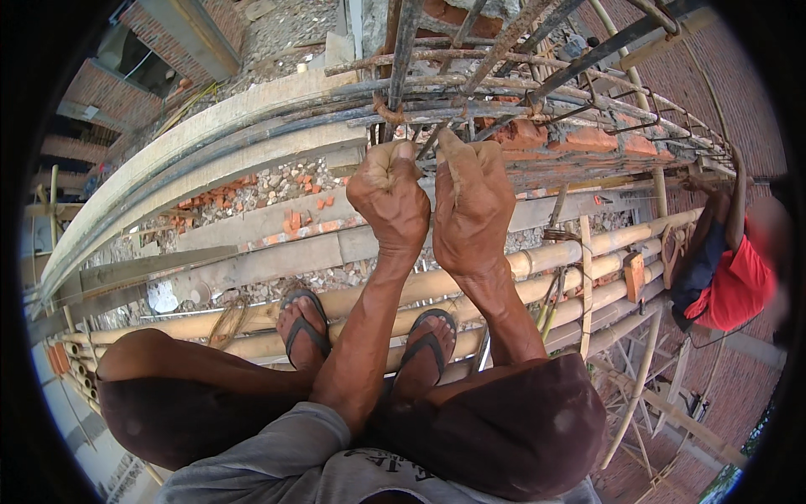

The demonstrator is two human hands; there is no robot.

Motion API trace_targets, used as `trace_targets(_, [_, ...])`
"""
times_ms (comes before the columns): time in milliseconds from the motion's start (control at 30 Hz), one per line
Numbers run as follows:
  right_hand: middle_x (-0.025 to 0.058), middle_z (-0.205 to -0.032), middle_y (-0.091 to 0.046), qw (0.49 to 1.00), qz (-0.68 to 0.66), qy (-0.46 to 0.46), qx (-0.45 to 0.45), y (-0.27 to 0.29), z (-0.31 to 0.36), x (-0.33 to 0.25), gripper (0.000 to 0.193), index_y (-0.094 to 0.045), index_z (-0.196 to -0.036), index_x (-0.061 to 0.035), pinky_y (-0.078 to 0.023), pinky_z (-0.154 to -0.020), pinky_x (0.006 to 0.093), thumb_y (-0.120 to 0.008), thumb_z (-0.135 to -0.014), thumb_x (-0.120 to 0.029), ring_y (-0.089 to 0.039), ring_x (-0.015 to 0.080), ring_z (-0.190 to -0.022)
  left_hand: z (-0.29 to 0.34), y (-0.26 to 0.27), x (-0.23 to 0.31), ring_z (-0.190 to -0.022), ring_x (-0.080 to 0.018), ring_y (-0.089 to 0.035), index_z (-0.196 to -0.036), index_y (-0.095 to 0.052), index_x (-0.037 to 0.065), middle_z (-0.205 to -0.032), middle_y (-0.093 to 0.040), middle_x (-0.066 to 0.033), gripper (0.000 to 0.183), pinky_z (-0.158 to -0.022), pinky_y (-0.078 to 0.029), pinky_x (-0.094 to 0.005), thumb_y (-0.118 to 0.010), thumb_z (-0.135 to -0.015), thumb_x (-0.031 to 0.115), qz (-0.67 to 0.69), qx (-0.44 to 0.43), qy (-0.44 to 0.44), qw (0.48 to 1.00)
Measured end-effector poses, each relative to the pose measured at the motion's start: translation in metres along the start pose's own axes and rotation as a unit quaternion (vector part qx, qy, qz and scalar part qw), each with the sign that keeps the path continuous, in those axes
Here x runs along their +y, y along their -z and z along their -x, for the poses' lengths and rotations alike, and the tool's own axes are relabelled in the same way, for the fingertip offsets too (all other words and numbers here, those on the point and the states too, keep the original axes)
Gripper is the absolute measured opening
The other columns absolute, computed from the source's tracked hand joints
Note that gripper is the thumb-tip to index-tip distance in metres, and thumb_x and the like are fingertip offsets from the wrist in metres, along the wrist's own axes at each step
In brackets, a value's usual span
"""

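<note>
Side by side in the middle, my left hand [390, 197] and my right hand [474, 202] are both closed, with thumbs and fingers pressed together. They are just below a cage of steel reinforcing bars [403, 50], near a rusty bent tie [388, 111] where bars cross. Whatever the fingers pinch is hidden; I cannot make it out. Long steel bars [252, 126] run from the cage in a curve toward the left. Behind and right of my right hand lies the top of a red brick wall [588, 139] with rough mortar.
I squat on lashed bamboo poles [520, 262], my feet in flip-flops [307, 329]. Below the poles lies broken brick rubble [222, 197]. At the right, a person in a red shirt [737, 290] sits close to the cage. An upright wooden strip [586, 286] crosses the poles.
</note>
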State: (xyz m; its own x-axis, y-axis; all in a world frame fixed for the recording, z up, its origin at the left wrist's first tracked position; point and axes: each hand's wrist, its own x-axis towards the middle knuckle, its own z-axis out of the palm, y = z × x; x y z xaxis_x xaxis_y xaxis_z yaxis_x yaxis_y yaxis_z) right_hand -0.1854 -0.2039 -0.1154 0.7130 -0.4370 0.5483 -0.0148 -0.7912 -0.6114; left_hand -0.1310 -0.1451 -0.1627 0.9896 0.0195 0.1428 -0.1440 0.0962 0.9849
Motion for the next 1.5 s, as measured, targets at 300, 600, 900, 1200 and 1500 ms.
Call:
trace_targets(300, [0.0163, -0.087, -0.059, 0.999, -0.049, 0.022, 0.005, -0.021, 0.001, 0.003, 0.023, -0.063, -0.113, 0.0042, -0.047, -0.067, 0.0343, -0.059, -0.091, 0.000, -0.060, 0.0275, -0.077, 0.004, 0.030, -0.007, -0.063, -0.0115, -0.052, -0.089, -0.067, -0.005, -0.072, -0.062, -0.0076, 0.013, -0.056, -0.043, -0.0294, -0.062, -0.091, 0.008, -0.110, -0.049, -0.162, 0.979])
trace_targets(600, [0.0083, -0.091, -0.065, 0.967, -0.209, -0.142, 0.028, -0.037, 0.006, 0.014, 0.024, -0.064, -0.108, 0.0076, -0.048, -0.071, 0.0274, -0.056, -0.097, -0.012, -0.056, 0.0109, -0.081, 0.006, 0.028, -0.019, -0.064, -0.0147, -0.058, -0.093, -0.068, -0.005, -0.075, -0.064, -0.0111, 0.014, -0.059, -0.047, -0.0287, -0.061, -0.092, 0.007, -0.098, -0.059, -0.172, 0.978])
trace_targets(900, [0.0175, -0.084, -0.067, 0.952, -0.261, -0.158, -0.017, -0.042, 0.010, 0.015, 0.025, -0.065, -0.106, 0.0067, -0.051, -0.071, 0.0337, -0.060, -0.092, -0.014, -0.063, 0.0175, -0.076, 0.007, 0.014, -0.026, -0.066, -0.0068, -0.051, -0.091, -0.070, -0.008, -0.074, -0.064, -0.0013, 0.014, -0.055, -0.043, -0.0249, -0.062, -0.091, 0.003, 0.123, -0.007, 0.153, 0.981])
trace_targets(1200, [0.0105, -0.082, -0.067, 0.960, -0.229, -0.153, -0.048, -0.046, 0.004, 0.024, 0.021, -0.065, -0.107, 0.0052, -0.049, -0.069, 0.0293, -0.062, -0.093, -0.011, -0.058, 0.0115, -0.075, 0.006, 0.000, -0.033, -0.070, -0.0063, -0.056, -0.103, -0.067, -0.004, -0.084, -0.065, -0.0026, 0.017, -0.060, -0.047, -0.0220, -0.058, -0.096, 0.009, 0.332, 0.006, 0.306, 0.892])
trace_targets(1500, [0.0158, -0.077, -0.068, 0.990, -0.109, -0.087, 0.008, -0.061, 0.003, 0.024, 0.013, -0.064, -0.097, 0.0054, -0.050, -0.063, 0.0305, -0.059, -0.093, -0.006, -0.063, 0.0181, -0.068, 0.006, 0.008, -0.045, -0.093, -0.0120, -0.062, -0.117, -0.062, -0.002, -0.105, -0.067, -0.0060, 0.025, -0.084, -0.050, -0.0261, -0.051, -0.101, 0.013, 0.447, -0.057, 0.335, 0.827])
